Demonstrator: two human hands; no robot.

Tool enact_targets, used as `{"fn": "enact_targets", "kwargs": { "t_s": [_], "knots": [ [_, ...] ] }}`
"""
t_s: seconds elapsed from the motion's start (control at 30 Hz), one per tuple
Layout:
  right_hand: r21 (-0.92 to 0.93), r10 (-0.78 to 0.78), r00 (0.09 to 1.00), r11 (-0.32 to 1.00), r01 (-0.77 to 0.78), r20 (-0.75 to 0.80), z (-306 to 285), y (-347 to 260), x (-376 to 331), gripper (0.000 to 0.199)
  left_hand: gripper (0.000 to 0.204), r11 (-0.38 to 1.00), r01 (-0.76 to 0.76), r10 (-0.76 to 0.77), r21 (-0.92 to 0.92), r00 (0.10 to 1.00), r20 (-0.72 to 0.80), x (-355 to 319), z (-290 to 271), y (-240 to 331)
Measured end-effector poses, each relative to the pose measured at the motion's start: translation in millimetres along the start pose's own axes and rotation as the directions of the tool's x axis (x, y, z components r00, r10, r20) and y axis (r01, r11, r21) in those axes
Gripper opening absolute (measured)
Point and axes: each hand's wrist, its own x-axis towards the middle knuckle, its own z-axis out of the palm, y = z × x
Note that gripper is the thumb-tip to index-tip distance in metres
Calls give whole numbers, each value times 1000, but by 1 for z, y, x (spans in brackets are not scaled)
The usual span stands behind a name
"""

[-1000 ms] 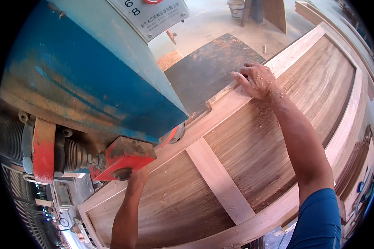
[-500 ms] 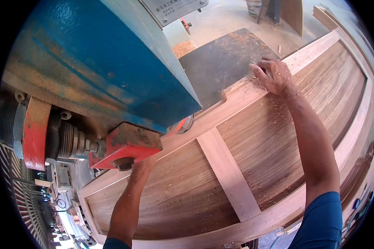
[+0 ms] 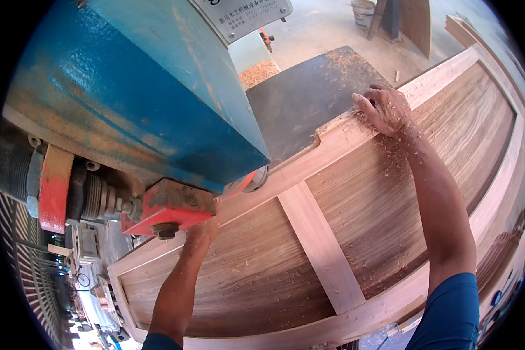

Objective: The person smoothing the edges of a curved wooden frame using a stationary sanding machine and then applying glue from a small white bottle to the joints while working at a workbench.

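The large pale-framed wooden door panel lies against the blue machine. It is pressed flat by the right hand; the left hand grip cannot be told. A slip could carry fingers toward the cutter.

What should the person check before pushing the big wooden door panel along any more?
1. Right hand flat on the pale frame rail of the brown wooden door panel, far from the cutter: ok.
2. Left hand on the panel edge, right under the red metal block of the blue machine: not ok, too close.
3. Left fingers: hidden behind the block, cannot tell.
4. Panel edge lying against the dark grey machine table: ok.
5. Wood shavings scattered on the panel and right forearm: not ok, could make it slippery.
6. Cutter spinning or stopped: cannot tell.
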Motion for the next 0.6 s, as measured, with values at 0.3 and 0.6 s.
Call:
{"fn": "enact_targets", "kwargs": {
  "t_s": [0.3, 0.6],
  "knots": [
    [2, 10, 1000, 1000, -10, -16, -1, -2, -1, 50, 38, 985, 138, -130, -100, 988, 79, 3, -20, 18],
    [6, 8, 998, 1000, -7, -64, 2, -2, -2, 49, 37, 987, 87, -78, -135, 994, 72, 4, -28, 24]
  ]
}}
